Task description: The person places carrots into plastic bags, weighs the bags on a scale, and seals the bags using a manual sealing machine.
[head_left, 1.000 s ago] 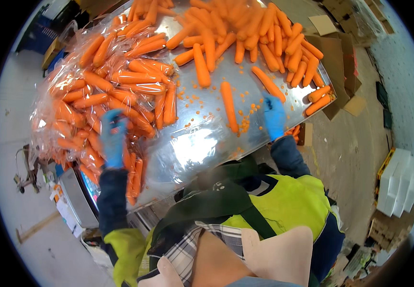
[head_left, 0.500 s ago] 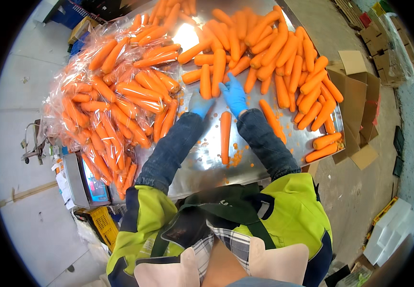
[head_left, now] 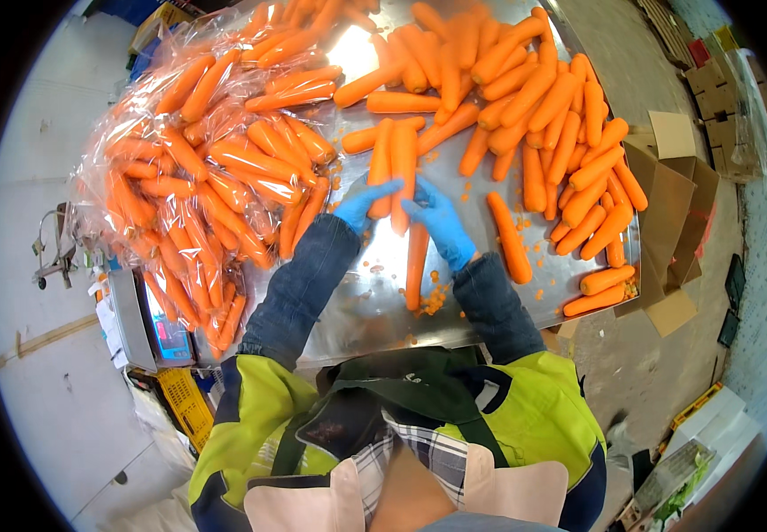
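Two upright carrots stand side by side in front of me. My left hand [head_left: 364, 206], in a blue glove, is closed on the lower end of the left carrot [head_left: 381, 164]. Closed on the lower part of the right carrot [head_left: 404, 160] is my right hand [head_left: 442, 225], gloved alike, its fingers partly hidden. Just below, a single carrot [head_left: 416, 270] lies between my forearms on the metal tray [head_left: 357, 310], its upper end beneath the held one. Another loose carrot [head_left: 509, 238] rests to the right of my right hand.
Carrots in clear plastic bags [head_left: 215, 177] are heaped at left, beside a scale with a lit screen [head_left: 168, 328]. A large pile of loose carrots [head_left: 525, 97] covers the far right. Small carrot bits [head_left: 436, 297] dot the tray. An open cardboard box [head_left: 667, 213] stands beyond its right edge.
Both hands have come nearer to me, drawing the two carrots down the tray with them. The lower end of the right carrot now overlaps the single carrot.
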{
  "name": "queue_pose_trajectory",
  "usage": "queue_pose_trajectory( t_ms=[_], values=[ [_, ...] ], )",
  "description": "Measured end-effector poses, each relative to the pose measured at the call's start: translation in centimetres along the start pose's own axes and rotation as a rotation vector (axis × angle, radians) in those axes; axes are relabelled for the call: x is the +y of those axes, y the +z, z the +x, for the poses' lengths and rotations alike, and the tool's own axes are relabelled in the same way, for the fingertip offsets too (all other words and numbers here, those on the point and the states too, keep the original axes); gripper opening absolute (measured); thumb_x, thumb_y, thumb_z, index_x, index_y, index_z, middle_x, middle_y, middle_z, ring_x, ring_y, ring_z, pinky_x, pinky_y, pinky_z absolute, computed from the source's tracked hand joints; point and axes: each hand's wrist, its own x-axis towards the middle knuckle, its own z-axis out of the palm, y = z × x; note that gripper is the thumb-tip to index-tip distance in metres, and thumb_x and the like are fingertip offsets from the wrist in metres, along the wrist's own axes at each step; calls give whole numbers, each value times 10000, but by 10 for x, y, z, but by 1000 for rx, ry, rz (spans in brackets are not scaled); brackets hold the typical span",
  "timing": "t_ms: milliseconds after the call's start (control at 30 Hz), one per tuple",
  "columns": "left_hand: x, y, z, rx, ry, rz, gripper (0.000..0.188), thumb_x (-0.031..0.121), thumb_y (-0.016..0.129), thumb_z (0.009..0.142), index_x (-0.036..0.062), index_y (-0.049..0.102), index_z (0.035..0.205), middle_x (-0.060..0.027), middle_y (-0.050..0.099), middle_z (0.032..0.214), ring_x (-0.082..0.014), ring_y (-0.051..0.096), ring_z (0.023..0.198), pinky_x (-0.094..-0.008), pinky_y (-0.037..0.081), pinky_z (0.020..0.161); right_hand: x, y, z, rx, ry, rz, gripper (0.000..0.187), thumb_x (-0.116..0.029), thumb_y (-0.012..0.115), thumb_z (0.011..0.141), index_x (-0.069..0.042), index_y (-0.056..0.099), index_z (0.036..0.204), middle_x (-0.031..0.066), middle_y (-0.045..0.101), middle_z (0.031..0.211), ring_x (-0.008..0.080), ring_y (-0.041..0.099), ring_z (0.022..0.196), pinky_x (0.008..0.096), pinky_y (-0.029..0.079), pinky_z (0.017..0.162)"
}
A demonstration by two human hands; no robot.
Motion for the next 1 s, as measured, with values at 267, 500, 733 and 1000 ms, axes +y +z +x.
queue_pose_trajectory(
  t_ms=[267, 500, 733, 1000],
  values=[
    [10, -32, -108, 31, 84, 0, 512, 100, 705, 816, -12, 500, 1271, -125, 616, 1147, -203, 620, 1030, -322, 515, 894, 22, 85, -60, -26, 33, -67, 624, -110, 640, 895, -11, 345, 1436, 58, 577, 1088, 133, 571, 976, 271, 495, 839],
    [30, -93, -264, 434, 325, 212, 613, 140, 797, 734, -16, 510, 1253, -113, 618, 1139, -202, 617, 1008, -317, 510, 883, 44, 174, -85, -397, 78, -157, 616, -115, 651, 886, -84, 382, 1439, 44, 562, 1075, 143, 561, 1002, 277, 456, 894],
    [-2, -127, -349, 732, 532, 368, 714, 138, 848, 688, -5, 469, 1276, -90, 580, 1178, -162, 570, 1065, -308, 496, 904, 76, 286, -94, -563, 136, -29, 612, -68, 570, 921, -58, 297, 1468, 106, 537, 1258, 181, 537, 1126, 322, 411, 994],
    [-3, -140, -385, 603, 529, 150, 729, 143, 832, 688, -13, 441, 1283, -97, 536, 1207, -154, 521, 1104, -303, 484, 892, 101, 307, -109, -524, 252, 92, 585, -107, 566, 935, -68, 301, 1455, 107, 542, 1253, 179, 541, 1137, 325, 458, 953]
  ],
)
